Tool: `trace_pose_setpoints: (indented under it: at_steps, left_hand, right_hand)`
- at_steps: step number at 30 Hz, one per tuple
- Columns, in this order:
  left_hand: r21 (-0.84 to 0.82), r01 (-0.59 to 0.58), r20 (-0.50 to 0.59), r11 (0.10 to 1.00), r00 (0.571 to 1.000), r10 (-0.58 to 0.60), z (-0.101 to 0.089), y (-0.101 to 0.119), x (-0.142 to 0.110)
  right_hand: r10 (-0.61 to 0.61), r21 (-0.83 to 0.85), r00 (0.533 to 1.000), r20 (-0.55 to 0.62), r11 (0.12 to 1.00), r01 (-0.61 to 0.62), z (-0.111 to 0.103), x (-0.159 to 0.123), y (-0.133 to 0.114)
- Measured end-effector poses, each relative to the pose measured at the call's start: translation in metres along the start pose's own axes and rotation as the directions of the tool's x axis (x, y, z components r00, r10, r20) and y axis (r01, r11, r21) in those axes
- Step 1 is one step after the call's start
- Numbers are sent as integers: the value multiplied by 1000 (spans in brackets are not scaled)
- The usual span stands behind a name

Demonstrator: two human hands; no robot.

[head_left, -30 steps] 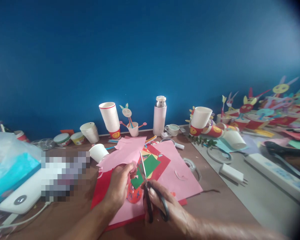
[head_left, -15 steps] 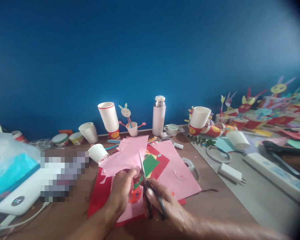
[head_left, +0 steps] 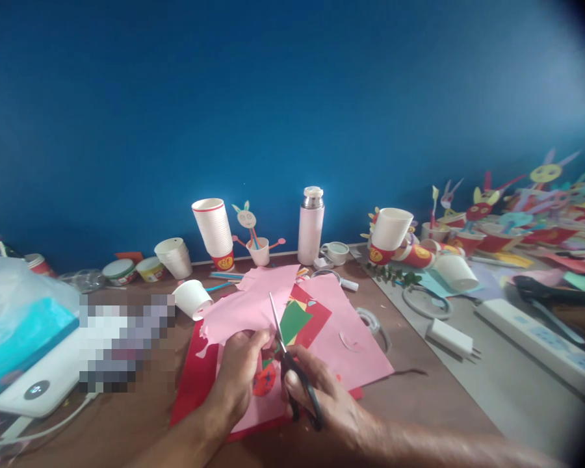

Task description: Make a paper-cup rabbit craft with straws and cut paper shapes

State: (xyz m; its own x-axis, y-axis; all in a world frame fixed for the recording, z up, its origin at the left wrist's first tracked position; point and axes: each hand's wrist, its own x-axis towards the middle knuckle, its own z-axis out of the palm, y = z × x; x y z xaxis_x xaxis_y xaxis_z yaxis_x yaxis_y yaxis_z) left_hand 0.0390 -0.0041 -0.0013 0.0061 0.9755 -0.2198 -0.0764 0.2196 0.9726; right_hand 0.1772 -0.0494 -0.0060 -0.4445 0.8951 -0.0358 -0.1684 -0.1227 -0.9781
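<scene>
My left hand [head_left: 241, 370] pinches the lower edge of a pink sheet of paper [head_left: 253, 296] with a ragged, cut outline. In my right hand [head_left: 322, 383] is a pair of scissors [head_left: 296, 374] with black handles, its blades pointing up and away from me along the paper's right edge. Under my hands lie red paper [head_left: 188, 377], more pink paper [head_left: 370, 354], a green piece [head_left: 295, 322] and a round orange-red cutout [head_left: 263, 380] with marks on it. My left fingertips are partly hidden behind the thumb.
Behind the papers stand stacked paper cups [head_left: 212, 227], a rabbit figure in a cup [head_left: 260, 252] and a pink thermos [head_left: 311, 231]. A white power bank [head_left: 39, 390] lies left. To the right are a power strip [head_left: 541, 344], a charger [head_left: 451, 339] and several cup figures [head_left: 480, 211].
The pink sheet has shifted slightly to the right in my left hand. The scissors' handles have turned a little, and their blades look closer together. Both hands are in nearly the same place.
</scene>
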Motion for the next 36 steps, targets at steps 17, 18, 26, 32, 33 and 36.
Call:
trace_pose_setpoints:
  at_steps: [17, 18, 26, 32, 33, 36]
  left_hand:
    - [15, -18, 11, 1000, 1000, 18, -1, 4, -1]
    - [14, -18, 16, 1000, 1000, 18, 0, 5, -2]
    - [32, -26, -2, 999, 1000, 26, -1, 13, -2]
    - [9, -35, 13, 999, 999, 35, -3, 15, 0]
    - [5, -38, 16, 999, 999, 38, -3, 16, -1]
    - [41, -40, 13, 998, 999, 40, -3, 21, -2]
  right_hand:
    - [17, 37, 1000, 7, 999, -17, -2, 2, 2]
    - [7, 32, 1000, 6, 999, -7, -3, 2, 3]
    - [26, 45, 1000, -8, 999, -26, -6, 7, -1]
    - [8, 18, 999, 48, 1000, -9, -16, 13, -1]
    - [14, 11, 998, 57, 1000, -14, -18, 14, 0]
    - [23, -7, 994, 108, 1000, -23, -26, 18, -3]
